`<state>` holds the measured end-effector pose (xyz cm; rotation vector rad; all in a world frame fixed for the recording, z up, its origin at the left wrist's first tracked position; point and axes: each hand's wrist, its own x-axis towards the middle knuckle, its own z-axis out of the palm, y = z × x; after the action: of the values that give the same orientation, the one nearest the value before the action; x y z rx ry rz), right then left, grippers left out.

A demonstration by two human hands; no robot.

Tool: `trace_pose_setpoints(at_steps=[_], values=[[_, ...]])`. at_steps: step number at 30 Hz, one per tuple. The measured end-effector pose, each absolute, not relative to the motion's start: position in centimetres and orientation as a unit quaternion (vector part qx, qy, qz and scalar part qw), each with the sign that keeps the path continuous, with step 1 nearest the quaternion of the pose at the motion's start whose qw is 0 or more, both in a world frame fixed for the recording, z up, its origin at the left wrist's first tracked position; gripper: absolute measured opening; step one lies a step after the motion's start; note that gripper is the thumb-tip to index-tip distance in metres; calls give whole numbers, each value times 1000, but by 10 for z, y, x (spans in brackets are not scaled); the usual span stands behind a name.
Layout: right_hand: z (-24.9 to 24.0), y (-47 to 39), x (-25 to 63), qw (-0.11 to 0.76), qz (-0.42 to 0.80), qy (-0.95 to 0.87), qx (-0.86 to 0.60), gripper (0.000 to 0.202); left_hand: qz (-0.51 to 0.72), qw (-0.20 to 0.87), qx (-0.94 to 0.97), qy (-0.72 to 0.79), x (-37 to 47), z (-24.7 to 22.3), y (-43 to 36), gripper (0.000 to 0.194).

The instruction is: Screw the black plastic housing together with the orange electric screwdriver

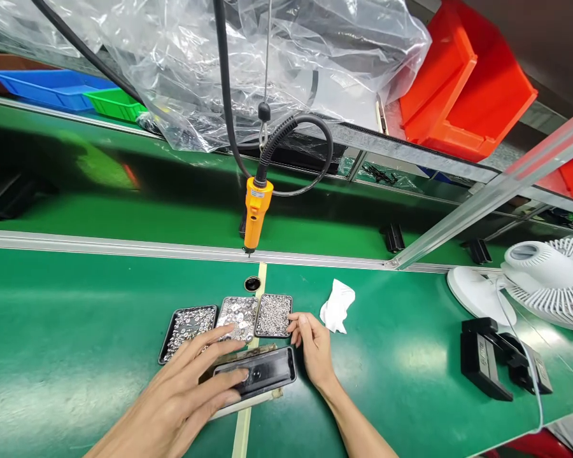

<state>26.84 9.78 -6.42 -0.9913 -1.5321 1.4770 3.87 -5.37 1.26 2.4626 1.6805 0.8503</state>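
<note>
A flat black plastic part (262, 372) lies on a worn fixture at the near edge of the green bench (76, 318). My left hand (191, 394) rests on it with fingers spread, fingertips pressing its left half. Beside the part's right end, my right hand (315, 350) has its fingertips touching the edge of the rightmost small tray (274, 315). Three black trays of small silvery screws and washers sit side by side just behind the part: left (187, 329), middle (239, 317), right.
An orange electric screwdriver (256, 213) hangs on a cable above the trays. A white crumpled cloth (338, 306) lies right of the trays. A white fan (539, 280) and black parts (487, 356) stand at right. Behind runs a green conveyor (124, 203); red bins (463, 89) above.
</note>
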Motion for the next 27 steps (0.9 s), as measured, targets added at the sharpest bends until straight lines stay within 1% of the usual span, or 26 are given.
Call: trace_pose_setpoints(at_steps=[4, 6, 8, 13, 16, 19, 21, 22, 23, 25, 27], values=[[-64, 97, 268, 385, 579, -603, -391, 43, 227, -17, 829, 510, 33, 3, -61, 37], [-63, 97, 268, 383, 577, -606, -391, 43, 225, -9, 831, 508, 34, -1, -62, 42], [-63, 97, 267, 382, 576, -608, -391, 43, 227, 10, 828, 513, 37, -3, -61, 43], [-62, 97, 267, 378, 575, -611, -392, 44, 233, 70, 797, 553, 49, -2, -58, 36], [-61, 97, 268, 376, 573, -613, -393, 44, 239, 95, 798, 545, 48, 4, -55, 35], [-61, 97, 268, 375, 573, -613, -394, 44, 321, 105, 749, 570, 31, 11, -51, 31], [-61, 97, 269, 374, 573, -613, -394, 44, 368, 79, 676, 634, 11, 11, -48, 23], [-61, 97, 269, 374, 572, -614, -394, 44, 360, 61, 647, 669, 0, 8, -47, 23], [-61, 97, 269, 373, 571, -615, -394, 43, 324, 46, 625, 709, -10, 2, -46, 28], [-62, 97, 270, 373, 569, -618, -394, 44, 222, 42, 610, 759, -25, -12, -43, 37], [-63, 97, 270, 372, 570, -617, -395, 45, 164, 53, 615, 769, -31, -29, -40, 34]])
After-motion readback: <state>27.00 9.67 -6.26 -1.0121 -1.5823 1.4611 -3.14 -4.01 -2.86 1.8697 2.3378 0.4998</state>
